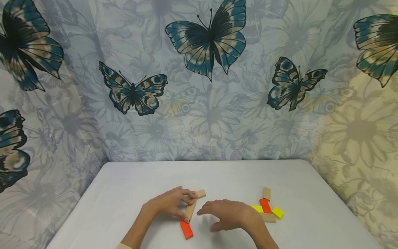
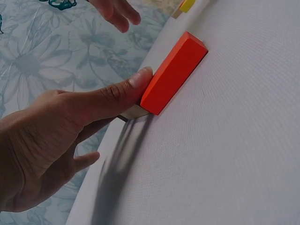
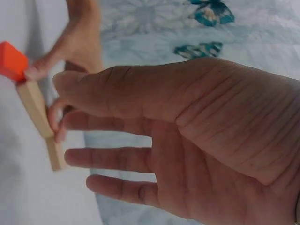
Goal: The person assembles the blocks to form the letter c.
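My left hand [image 1: 170, 203] pinches a long plain wooden block [image 1: 190, 209] lengthwise, its thumb at the near end and fingertips at the far end. A red block [image 1: 186, 230] lies at the near end of that block, close against the thumb; in the left wrist view the thumb touches the red block's [image 2: 173, 75] end. Beyond the fingers sits a smaller plain wooden block [image 1: 200, 193], meeting the long one at its far end. To the right, my right hand [image 1: 231, 214] hovers over the table with fingers extended and nothing in them.
Right of my right hand lies a second group: a red block [image 1: 265, 205], a plain block [image 1: 266, 193] behind it, a long plain block [image 1: 268, 218] in front, and yellow blocks [image 1: 257, 209] at both sides. A butterfly-patterned wall [image 1: 214, 138] borders the white table [image 1: 130, 176].
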### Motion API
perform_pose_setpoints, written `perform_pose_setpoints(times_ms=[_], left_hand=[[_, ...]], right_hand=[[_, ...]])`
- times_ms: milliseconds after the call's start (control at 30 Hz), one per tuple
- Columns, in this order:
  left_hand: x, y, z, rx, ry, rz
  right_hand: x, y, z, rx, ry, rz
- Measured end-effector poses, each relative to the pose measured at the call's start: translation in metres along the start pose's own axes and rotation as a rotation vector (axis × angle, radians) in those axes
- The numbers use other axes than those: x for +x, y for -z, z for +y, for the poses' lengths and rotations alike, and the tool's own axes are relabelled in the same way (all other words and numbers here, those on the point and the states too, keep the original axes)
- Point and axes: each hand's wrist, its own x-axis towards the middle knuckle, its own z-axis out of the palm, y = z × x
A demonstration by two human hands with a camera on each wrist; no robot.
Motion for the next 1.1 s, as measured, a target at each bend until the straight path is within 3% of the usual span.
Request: perform_pose_setpoints(times_ms=[200,500,800,1100], left_hand=[[-0.001,0.0,-0.002,-0.012,0.01,0.002],[0.001,-0.001,-0.003,-0.018,0.001,0.003],[-0.001,0.0,-0.005,-0.029,0.003,0.007],[-0.002,-0.001,-0.002,-0.034,0.009,0.015]], right_hand=[[-0.016,0.021,0.02,0.088,-0.118,0.108],[-0.036,0.046,0.047,0.18,-0.169,0.226],[-0.043,0.053,0.077,0.133,-0.106,0.271],[-0.04,0.042,0.1,0.12,-0.059,0.303]])
